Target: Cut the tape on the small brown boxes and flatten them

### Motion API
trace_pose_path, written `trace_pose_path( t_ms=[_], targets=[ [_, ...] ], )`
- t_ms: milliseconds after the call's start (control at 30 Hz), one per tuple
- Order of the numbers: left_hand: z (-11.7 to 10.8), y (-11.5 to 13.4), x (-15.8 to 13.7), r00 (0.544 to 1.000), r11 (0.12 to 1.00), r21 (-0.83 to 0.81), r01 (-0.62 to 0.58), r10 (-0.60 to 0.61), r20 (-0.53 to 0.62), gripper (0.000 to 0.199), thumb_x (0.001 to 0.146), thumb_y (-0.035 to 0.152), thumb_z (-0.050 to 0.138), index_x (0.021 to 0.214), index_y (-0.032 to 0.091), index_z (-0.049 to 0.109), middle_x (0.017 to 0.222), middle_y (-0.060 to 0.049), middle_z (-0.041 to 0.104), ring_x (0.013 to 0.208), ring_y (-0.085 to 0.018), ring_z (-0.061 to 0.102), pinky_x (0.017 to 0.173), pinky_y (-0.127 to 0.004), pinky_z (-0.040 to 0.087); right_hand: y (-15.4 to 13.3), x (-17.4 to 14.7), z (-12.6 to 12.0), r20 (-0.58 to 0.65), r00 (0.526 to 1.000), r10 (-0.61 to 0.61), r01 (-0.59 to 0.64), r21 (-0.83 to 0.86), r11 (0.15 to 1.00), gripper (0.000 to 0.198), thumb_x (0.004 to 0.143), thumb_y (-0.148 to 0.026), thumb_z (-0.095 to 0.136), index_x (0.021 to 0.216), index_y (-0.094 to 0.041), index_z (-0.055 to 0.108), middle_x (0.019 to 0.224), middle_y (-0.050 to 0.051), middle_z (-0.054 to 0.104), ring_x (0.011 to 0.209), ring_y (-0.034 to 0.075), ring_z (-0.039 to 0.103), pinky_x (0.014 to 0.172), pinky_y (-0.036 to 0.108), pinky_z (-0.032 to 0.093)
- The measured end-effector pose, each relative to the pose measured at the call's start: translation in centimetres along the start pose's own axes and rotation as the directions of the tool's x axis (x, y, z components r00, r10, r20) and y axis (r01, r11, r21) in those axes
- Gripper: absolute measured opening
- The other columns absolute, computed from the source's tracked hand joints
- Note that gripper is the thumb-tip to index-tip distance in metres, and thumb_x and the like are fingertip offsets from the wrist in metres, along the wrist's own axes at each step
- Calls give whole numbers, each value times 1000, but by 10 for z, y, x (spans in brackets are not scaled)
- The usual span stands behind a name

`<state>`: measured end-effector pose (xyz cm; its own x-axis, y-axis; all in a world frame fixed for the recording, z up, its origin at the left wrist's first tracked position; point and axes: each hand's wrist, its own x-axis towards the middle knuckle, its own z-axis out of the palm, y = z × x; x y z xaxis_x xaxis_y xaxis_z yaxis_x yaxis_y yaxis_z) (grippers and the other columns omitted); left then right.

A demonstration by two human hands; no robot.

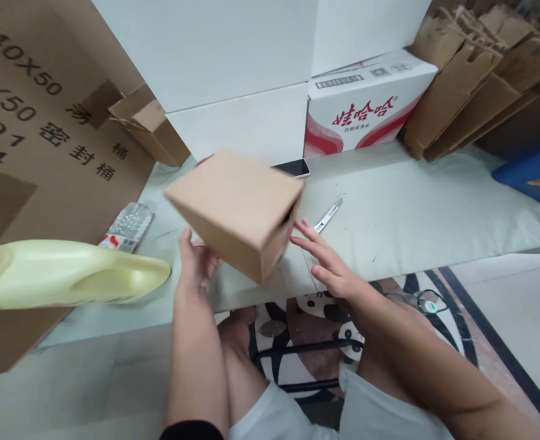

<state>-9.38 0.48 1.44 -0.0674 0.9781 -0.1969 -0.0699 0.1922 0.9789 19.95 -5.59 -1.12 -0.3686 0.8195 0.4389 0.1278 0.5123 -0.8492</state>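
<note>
A plain brown cardboard box [237, 208] is held up, tilted, above the cloth-covered table. My left hand [197, 260] grips it from below at its left side; part of the fingers is hidden under the box. At the box's right end, where a dark gap shows along the edge, my right hand [322, 260] has its fingers stretched out and apart. Its fingertips are close to that end, and I cannot tell whether they touch it. Just beyond the right fingers lies a silver pair of tweezers or similar slim metal tool [328, 215], partly hidden by the hand.
A pale yellow slipper-shaped object [72, 273] juts in from the left, near a crumpled clear plastic packet [132, 223]. Behind the box lies a phone [295, 168]. A white carton with red print [366, 116], folded cardboard [476, 85] and a blue item [536, 171] stand along the back and right.
</note>
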Motion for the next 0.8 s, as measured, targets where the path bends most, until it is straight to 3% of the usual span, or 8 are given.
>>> trace_pose_path(
  t_ms=[100,267,367,467,500,600,667,800],
  targets=[
    [18,-13,-4,898,953,58,296,-299,323,94,67,97,43,100,15,74,98,-18,77,101,-37,71,78,-42,57,-5,-1,-6,-106,992,-65,61,-41,997,56,99,-55,51,153,-44,42,173,-9,7,160,26,11,130,53,20],
    [45,-25,-8,714,864,338,373,-500,490,90,69,95,48,105,17,73,85,-14,77,71,-25,71,56,-29,46,2,-4,-16,-322,947,22,-45,-64,997,43,98,-55,53,138,-39,57,169,-4,26,157,28,24,127,56,29],
    [45,-20,-6,735,799,538,267,-530,423,83,75,91,46,98,16,72,73,-11,74,59,-21,67,53,-29,43,8,-4,-19,-364,929,66,-77,-15,997,35,99,-53,52,123,-33,66,163,1,39,153,29,35,124,58,32],
    [40,-11,-6,980,830,553,73,-162,114,64,82,75,56,106,17,69,81,-10,75,73,-24,70,68,-35,53,9,-2,-18,-315,946,82,-84,6,996,34,97,-53,55,118,-30,69,162,4,42,150,30,40,122,57,35],
    [39,-8,-8,998,854,518,-57,62,8,62,84,72,54,113,19,67,94,-11,76,87,-26,71,76,-38,55,7,-1,-16,-281,955,89,-89,10,996,34,97,-54,56,118,-30,69,162,5,41,150,30,40,121,57,36],
    [42,-2,-16,788,696,464,-549,615,9,58,90,65,48,127,23,63,136,-12,66,132,-30,56,108,-48,46,2,4,-8,-146,984,100,-94,46,994,39,95,-59,56,118,-29,67,162,6,42,150,31,40,120,57,37],
    [47,-1,-21,652,496,496,-713,728,210,49,92,58,49,123,24,68,141,-9,63,140,-30,49,119,-53,35,-2,7,-3,-81,991,103,-97,76,992,39,96,-59,54,119,-30,65,161,6,43,150,30,39,119,57,38],
    [51,-2,-22,625,354,575,-738,679,384,35,93,37,47,109,25,76,131,-7,68,132,-29,53,119,-55,33,-9,7,3,-90,986,137,-134,43,990,33,98,-55,52,114,-30,67,160,4,45,150,29,40,119,56,37]
  ],
)
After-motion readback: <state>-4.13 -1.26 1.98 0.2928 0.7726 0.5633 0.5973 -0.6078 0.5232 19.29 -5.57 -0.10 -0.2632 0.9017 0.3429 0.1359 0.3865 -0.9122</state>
